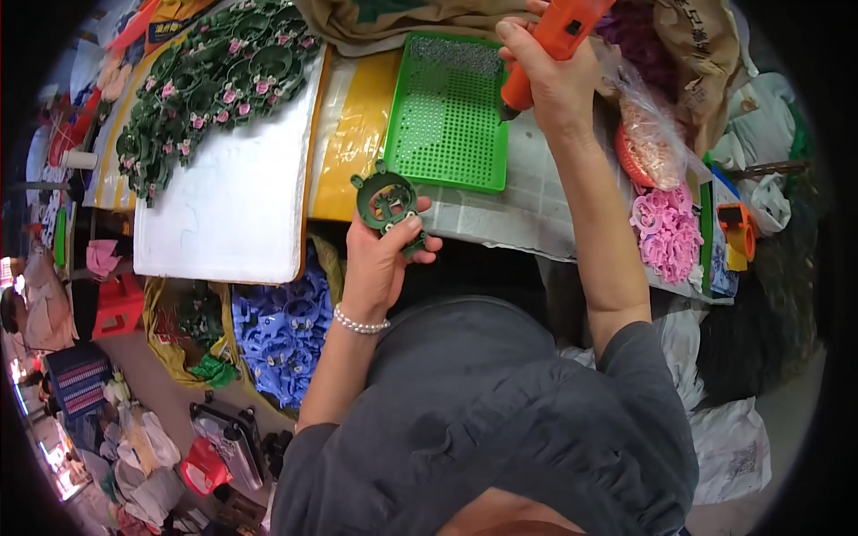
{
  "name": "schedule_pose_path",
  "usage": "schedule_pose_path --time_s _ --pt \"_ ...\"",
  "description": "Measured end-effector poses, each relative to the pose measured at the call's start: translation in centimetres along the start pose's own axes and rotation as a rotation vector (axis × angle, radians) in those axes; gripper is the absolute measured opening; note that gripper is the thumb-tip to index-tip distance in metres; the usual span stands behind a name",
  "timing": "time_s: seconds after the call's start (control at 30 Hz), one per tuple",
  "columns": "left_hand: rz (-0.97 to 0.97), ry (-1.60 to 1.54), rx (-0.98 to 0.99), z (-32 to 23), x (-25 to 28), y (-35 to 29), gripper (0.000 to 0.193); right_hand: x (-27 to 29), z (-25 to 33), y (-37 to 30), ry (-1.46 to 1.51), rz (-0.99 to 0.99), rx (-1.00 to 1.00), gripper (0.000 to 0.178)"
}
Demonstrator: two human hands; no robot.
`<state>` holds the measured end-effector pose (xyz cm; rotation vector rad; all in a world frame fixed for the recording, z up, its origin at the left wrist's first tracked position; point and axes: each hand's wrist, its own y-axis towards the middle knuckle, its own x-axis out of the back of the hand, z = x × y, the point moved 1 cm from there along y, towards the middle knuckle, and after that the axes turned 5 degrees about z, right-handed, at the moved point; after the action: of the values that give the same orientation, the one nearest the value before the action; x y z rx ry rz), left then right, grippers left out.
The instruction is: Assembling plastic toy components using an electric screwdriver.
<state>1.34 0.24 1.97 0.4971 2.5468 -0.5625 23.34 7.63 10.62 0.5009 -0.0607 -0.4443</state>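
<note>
On my feed the left hand point(380, 259) pinches a green piece point(367, 205), lengthwise slanting lower-right; the right hand point(560, 85) clasps an orange tool point(567, 29), nose lower-left.

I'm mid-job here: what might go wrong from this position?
The orange tool in the right hand points down by the right rim of the green basket; a bump might scatter the small silvery pieces inside.

The left hand holds the dark green ring-shaped piece with its thumb on the piece's lower part, so a tool slip there could catch the thumb.
</note>
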Motion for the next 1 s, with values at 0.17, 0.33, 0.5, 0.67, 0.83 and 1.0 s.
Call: schedule_pose_path --time_s 0.17,0.33,0.5,0.67,0.83,1.0 --pt "0.024 -0.039 0.03 0.7 0.1 0.3 0.028 -1.4 -1.8 -1.2 -0.027 0.105 -0.072 0.015" --pt "0.038 -0.105 0.042 1.0 0.4 0.5 0.026 -3.3 -2.6 -2.2 0.163 0.161 -0.233 0.018" --pt "0.018 -0.134 0.031 1.1 1.2 0.8 0.028 -5.2 -2.9 -3.1 0.317 0.195 -0.261 0.018" --pt "-0.009 -0.141 0.005 0.7 1.3 0.5 0.028 -6.7 -4.7 -3.9 0.438 0.178 -0.189 0.018" --pt "-0.029 -0.138 -0.008 0.8 1.5 0.4 0.027 -7.1 -5.4 -4.0 0.603 0.22 -0.019 0.02" --pt "-0.035 -0.107 -0.02 0.6 1.4 0.5 0.026 -6.8 -5.1 -4.2 0.478 0.119 -0.238 0.02"
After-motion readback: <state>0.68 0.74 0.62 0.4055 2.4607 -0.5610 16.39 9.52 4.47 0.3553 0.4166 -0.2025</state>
